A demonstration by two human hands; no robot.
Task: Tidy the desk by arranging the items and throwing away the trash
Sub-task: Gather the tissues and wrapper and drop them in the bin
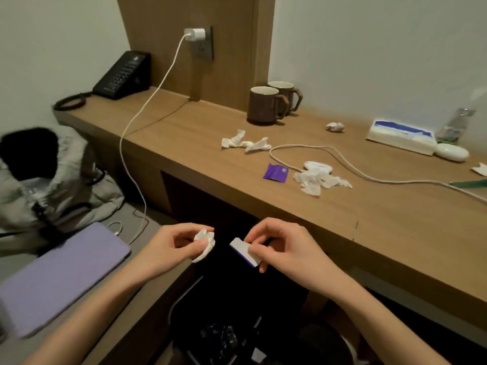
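So all you really get of the person is two hands and two arms. The left hand and right hand are both bare, with slim fingers and short, plain nails. The left forearm and right forearm are bare too, pretty slender, right to the picture's edge.

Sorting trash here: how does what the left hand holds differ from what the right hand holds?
The left hand grips a crumpled tissue, a rounded, all-white wad; the right hand pinches a wrapper that is flat, with a straight purple edge. The tissue is wrinkled, the wrapper smooth. Both are small scraps held out in front of the desk, with the dark bin below them.
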